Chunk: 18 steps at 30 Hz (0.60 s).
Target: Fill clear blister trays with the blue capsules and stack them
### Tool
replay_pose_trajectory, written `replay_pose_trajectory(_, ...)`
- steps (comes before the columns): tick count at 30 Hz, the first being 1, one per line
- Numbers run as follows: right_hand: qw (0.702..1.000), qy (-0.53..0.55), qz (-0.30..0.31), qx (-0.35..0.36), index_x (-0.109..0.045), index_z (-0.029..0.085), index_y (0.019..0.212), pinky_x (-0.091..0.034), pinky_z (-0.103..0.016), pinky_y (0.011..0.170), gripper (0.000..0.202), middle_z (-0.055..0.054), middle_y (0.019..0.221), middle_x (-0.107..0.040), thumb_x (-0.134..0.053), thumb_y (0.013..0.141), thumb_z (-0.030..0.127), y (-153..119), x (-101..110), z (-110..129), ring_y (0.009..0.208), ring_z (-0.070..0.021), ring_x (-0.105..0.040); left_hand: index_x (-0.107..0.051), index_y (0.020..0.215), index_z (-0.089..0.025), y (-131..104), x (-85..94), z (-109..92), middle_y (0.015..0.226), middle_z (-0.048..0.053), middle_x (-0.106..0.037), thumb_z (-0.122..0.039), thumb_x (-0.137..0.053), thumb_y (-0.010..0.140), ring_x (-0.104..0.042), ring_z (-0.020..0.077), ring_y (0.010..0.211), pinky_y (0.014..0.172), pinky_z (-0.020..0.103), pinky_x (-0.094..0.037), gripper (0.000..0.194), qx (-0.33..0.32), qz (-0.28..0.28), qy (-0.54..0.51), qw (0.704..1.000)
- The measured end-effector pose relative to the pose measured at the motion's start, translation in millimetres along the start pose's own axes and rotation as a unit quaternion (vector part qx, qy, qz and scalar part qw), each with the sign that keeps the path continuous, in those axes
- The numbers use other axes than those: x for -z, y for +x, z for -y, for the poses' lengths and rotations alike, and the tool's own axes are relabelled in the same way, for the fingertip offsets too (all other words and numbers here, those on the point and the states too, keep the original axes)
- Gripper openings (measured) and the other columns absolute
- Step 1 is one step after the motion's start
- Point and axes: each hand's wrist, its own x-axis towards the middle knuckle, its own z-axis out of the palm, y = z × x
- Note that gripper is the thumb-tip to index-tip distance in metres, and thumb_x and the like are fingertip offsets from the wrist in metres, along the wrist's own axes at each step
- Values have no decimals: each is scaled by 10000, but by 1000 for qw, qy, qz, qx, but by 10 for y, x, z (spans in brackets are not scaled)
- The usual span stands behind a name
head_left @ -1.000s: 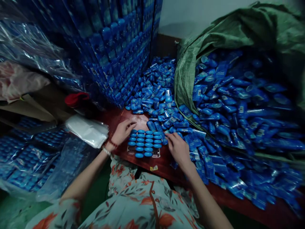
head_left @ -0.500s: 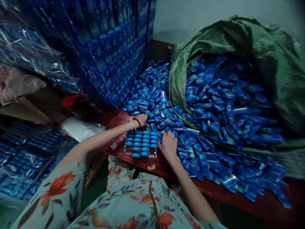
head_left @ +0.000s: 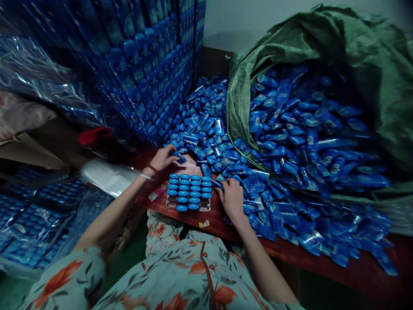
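Observation:
My left hand (head_left: 162,160), with bracelets at its wrist, is closed on a small blue tube (head_left: 179,157) behind the rows. My right hand (head_left: 231,199) pinches another blue tube, mostly hidden by the fingers, at the right side of the rows. Between the hands stand neat rows of tubes with glossy oval blue caps (head_left: 189,188), packed side by side in a clear tray (head_left: 205,206). Two caps stand in the tray's front row, with bare slots at both ends of it.
Loose blue tubes (head_left: 222,150) spill over the red table (head_left: 180,214) from a green sack (head_left: 241,99) on the right. Wrapped stacks of tubes (head_left: 151,77) rise at the back left. A clear plastic bag (head_left: 106,176) and a red object (head_left: 94,137) lie to the left.
My left hand has drawn back leftward from the loose pile with a tube in it. The right hand has shifted slightly rightward and a tube shows at its fingertips.

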Motion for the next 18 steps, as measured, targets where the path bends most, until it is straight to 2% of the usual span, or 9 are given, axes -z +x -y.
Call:
replay_pose_trajectory(2, 990, 125, -69, 1, -579, 161, 1021, -414, -362, 779, 226, -110, 996, -591, -444, 898, 293, -41, 26, -71, 925, -237, -513, -536, 941, -161, -420, 136, 69, 893, 28, -626, -427, -599, 745, -582, 177, 823, 770, 293, -462, 337, 3, -133, -79, 988)
replay_pose_trajectory(4, 961, 251, -120, -7, -573, 181, 1046, -432, -351, 824, 234, -83, 998, -613, -429, 909, 304, -123, 101, -144, 924, -207, -548, -541, 928, -179, -908, 205, 110, 858, 11, -613, -467, -628, 724, -572, 161, 784, 733, 274, -467, 364, 51, -231, -130, 963)
replay_pose_trajectory(6, 936, 338, -100, -7, -575, 208, 1065, -446, -338, 845, 233, -62, 1019, -625, -445, 904, 314, -247, 198, -207, 931, -189, -575, -552, 896, -183, -1371, 168, 121, 813, 2, -600, -466, -664, 692, -558, 149, 732, 676, 257, -469, 366, 107, -251, -165, 948)
replay_pose_trajectory(9, 925, 378, 33, 14, -556, 233, 1137, -455, -336, 872, 276, -59, 1106, -620, -457, 898, 328, -459, 292, -254, 997, -194, -586, -559, 860, -190, -1830, -81, 97, 735, -13, -588, -449, -683, 674, -543, 132, 639, 596, 246, -477, 343, 168, -212, -238, 933)
replay_pose_trajectory(11, 928, 360, 98, 16, -521, 228, 1177, -470, -338, 859, 309, -70, 1118, -616, -456, 897, 342, -556, 279, -239, 998, -203, -594, -551, 871, -192, -1929, -301, 69, 744, -12, -597, -429, -679, 689, -563, 134, 640, 600, 255, -496, 325, 182, -204, -269, 924)
replay_pose_trajectory(13, 937, 331, 106, 27, -516, 215, 1147, -483, -343, 831, 291, -78, 1058, -624, -452, 899, 353, -585, 222, -192, 948, -206, -604, -549, 891, -190, -1901, -484, 47, 786, -2, -609, -403, -664, 722, -590, 143, 689, 647, 269, -516, 295, 166, -218, -257, 927)
replay_pose_trajectory(15, 947, 301, 89, 73, -530, 210, 1102, -479, -348, 828, 245, -77, 994, -619, -437, 910, 332, -550, 163, -130, 919, -203, -594, -563, 918, -185, -1817, -588, 39, 833, 17, -615, -359, -618, 780, -604, 151, 761, 709, 279, -520, 229, 108, -219, -203, 948)
replay_pose_trajectory(18, 955, 224, 63, 182, -547, 189, 1108, -472, -319, 796, 245, -83, 953, -601, -385, 929, 232, -453, 142, -52, 889, -188, -564, -581, 995, -181, -1709, -595, 46, 945, 61, -617, -249, -464, 884, -607, 154, 879, 783, 272, -508, 176, -33, -168, -101, 980)
